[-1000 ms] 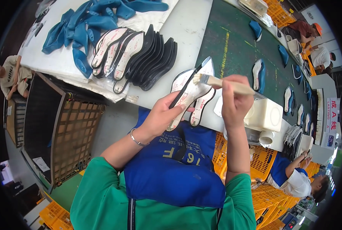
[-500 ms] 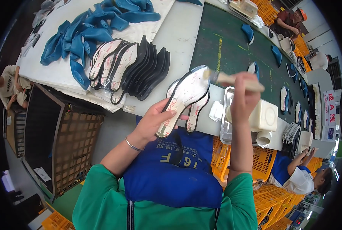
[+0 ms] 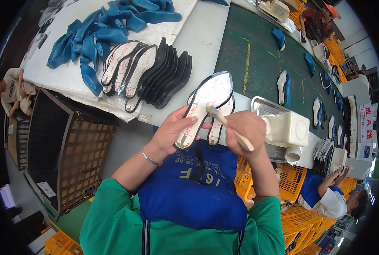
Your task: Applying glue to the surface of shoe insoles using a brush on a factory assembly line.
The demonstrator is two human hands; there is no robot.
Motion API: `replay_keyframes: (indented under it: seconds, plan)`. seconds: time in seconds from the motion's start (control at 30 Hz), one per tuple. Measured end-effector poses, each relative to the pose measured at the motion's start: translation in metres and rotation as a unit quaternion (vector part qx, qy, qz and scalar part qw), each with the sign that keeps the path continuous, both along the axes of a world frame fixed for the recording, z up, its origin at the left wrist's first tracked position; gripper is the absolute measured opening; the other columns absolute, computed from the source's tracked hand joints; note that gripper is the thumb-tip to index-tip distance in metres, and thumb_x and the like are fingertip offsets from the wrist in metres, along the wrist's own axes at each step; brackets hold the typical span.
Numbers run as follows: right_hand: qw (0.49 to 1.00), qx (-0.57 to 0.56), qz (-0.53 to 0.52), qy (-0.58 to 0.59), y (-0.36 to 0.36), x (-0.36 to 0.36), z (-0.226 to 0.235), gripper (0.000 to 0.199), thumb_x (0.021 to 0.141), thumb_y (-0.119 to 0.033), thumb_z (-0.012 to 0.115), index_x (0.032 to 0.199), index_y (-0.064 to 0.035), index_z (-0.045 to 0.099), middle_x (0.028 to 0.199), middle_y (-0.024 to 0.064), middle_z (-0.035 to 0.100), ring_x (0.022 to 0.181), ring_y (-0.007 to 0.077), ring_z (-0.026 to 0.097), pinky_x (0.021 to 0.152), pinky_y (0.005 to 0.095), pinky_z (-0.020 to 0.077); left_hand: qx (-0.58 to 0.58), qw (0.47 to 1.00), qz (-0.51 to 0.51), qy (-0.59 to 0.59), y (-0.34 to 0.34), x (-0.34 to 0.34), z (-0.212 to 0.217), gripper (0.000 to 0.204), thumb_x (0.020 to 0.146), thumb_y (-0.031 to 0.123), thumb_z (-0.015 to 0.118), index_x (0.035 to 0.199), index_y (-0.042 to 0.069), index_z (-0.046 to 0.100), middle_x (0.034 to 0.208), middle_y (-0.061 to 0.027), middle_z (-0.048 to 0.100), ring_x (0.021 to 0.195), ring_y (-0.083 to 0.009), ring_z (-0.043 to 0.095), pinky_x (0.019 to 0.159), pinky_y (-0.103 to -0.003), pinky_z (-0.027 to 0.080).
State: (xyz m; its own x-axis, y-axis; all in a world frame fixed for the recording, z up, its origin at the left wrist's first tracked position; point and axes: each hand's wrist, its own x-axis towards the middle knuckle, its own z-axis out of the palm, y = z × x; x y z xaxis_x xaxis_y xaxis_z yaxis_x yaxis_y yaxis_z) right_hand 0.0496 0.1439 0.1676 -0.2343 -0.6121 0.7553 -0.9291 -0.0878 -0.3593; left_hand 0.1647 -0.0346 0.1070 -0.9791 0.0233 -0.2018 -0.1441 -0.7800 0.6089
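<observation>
My left hand is closed on the heel end of a white insole with a dark rim and red print, thumb on top. Its toe end points away from me, and a second insole shows partly beneath it. In my right hand is a brush with a pale wooden handle. The bristles rest on the upper insole near its middle, where the surface looks wet and white. Both hands are above my blue apron, at the near edge of the worktable.
Stacked insoles and a pile of blue shoe lasts lie at the left. A metal tray and white plastic container stand at my right. Beyond is a green conveyor belt carrying lasts. Co-workers, orange crates and a rack surround me.
My right hand has come down and left with the brush. Its bristles went from the insole's toe end to its middle. My left hand keeps its hold nearly in place.
</observation>
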Motion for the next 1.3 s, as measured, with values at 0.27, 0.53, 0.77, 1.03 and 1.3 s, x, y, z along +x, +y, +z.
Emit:
replay_keyframes:
  seconds: [0.27,0.53,0.77,1.03,1.3]
  plan:
    - [0.808,-0.274,-0.019,-0.522,0.008,-0.004,-0.001,0.028,0.102,-0.027,0.042,0.092,-0.0027,0.052,0.08,0.0087,0.06,0.071,0.0173,0.059,0.064,0.0323,0.0487,-0.009,1.0,-0.002,0.0,-0.002,-0.004,0.001,0.042,0.096,0.005,0.049,0.136,-0.006,0.039,0.13,-0.0229,0.054,0.107,-0.026,0.064,0.07,-0.028,0.062]
    - [0.687,-0.297,0.025,-0.663,0.018,-0.022,-0.03,0.03,0.101,-0.03,0.038,0.083,-0.0078,0.046,0.073,0.007,0.05,0.069,0.0189,0.051,0.067,0.0352,0.0447,-0.011,0.999,0.013,0.038,-0.011,-0.007,-0.009,0.042,0.097,0.009,0.05,0.137,-0.001,0.04,0.131,-0.0172,0.055,0.114,-0.0246,0.061,0.083,-0.03,0.056]
    - [0.677,-0.05,-0.014,-0.734,-0.024,0.016,-0.074,0.021,0.096,-0.024,0.052,0.097,-0.0037,0.057,0.079,0.0103,0.064,0.055,0.0118,0.051,0.047,0.0218,0.0384,0.007,0.996,0.069,0.064,-0.017,-0.018,-0.022,0.045,0.097,0.007,0.05,0.14,0.001,0.037,0.139,-0.0213,0.048,0.121,-0.0272,0.055,0.101,-0.038,0.049]
    - [0.702,0.054,0.072,-0.707,-0.05,0.034,-0.067,0.019,0.092,-0.016,0.063,0.105,-0.0026,0.061,0.075,-0.0001,0.061,0.057,0.0029,0.05,0.049,0.0173,0.0343,0.051,0.995,0.056,0.06,-0.02,-0.035,-0.035,0.043,0.099,0.01,0.049,0.139,0.003,0.037,0.142,-0.0201,0.046,0.116,-0.0243,0.058,0.099,-0.037,0.049]
    - [0.692,0.022,-0.049,-0.72,-0.028,-0.005,-0.077,0.021,0.09,-0.014,0.062,0.106,-0.0006,0.061,0.077,0.0002,0.062,0.056,0.0038,0.053,0.047,0.0165,0.0352,-0.243,0.96,0.098,0.097,-0.095,-0.087,-0.031,0.045,0.096,0.012,0.053,0.139,0.004,0.043,0.134,-0.008,0.052,0.127,-0.0172,0.046,0.109,-0.033,0.034]
